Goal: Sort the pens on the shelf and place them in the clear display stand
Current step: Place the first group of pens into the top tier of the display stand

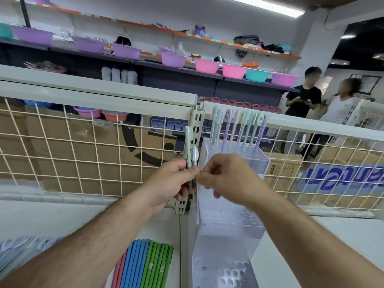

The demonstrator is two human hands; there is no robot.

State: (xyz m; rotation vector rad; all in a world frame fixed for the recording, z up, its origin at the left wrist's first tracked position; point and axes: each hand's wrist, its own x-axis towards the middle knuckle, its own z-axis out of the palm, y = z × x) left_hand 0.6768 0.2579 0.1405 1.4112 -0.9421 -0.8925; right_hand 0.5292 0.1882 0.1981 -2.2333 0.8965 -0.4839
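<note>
A tiered clear display stand [226,235] sits on the white shelf in front of me. Several pastel pens [239,129] stand upright in its top rear tier. My left hand [172,181] is shut on two pens [192,154], one pale green and one white, held upright just left of the stand. My right hand [226,177] pinches the same pens lower down, its fingertips touching those of my left hand. The stand's lower front tiers show empty holes.
A white wire grid fence [83,154] backs the shelf, with a slotted metal upright [196,123] behind my hands. Blue, green and pink pens [145,265] lie in a row at lower left. Two people [320,104] stand at far right.
</note>
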